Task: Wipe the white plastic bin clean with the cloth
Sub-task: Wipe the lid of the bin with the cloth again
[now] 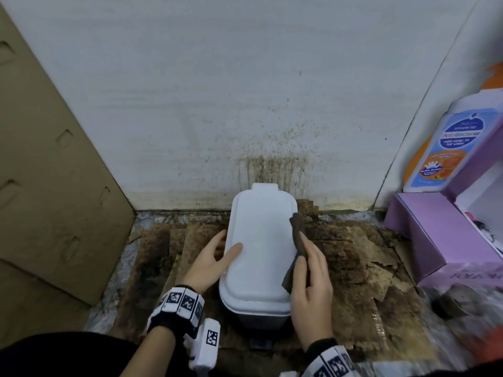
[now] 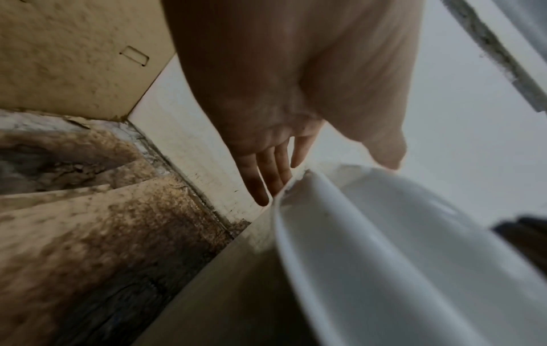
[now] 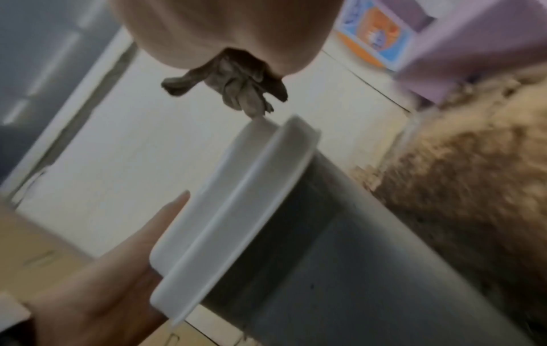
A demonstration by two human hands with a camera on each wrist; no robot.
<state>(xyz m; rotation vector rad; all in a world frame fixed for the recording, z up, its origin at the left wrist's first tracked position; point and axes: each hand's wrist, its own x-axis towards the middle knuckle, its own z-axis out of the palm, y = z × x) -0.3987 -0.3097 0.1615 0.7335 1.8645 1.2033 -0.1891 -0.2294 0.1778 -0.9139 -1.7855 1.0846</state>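
A small bin with a white plastic lid point(image 1: 260, 246) and dark grey body point(image 3: 340, 257) stands on the floor against the wall. My left hand point(image 1: 211, 259) rests on its left side, thumb lying on the lid and straight fingers point(image 2: 266, 173) along the left rim. My right hand point(image 1: 310, 278) holds a dark brown cloth point(image 1: 296, 238) at the lid's right edge; the cloth's crumpled end point(image 3: 236, 86) hangs just above the lid rim point(image 3: 266, 163). The lid is closed.
Stained, torn cardboard sheets point(image 1: 353, 257) cover the floor. A cardboard panel point(image 1: 49, 186) leans at the left. A purple box point(image 1: 441, 235) and an anti-bacterial wash bottle point(image 1: 446, 148) stand at the right. The wall point(image 1: 272, 170) behind the bin is spattered brown.
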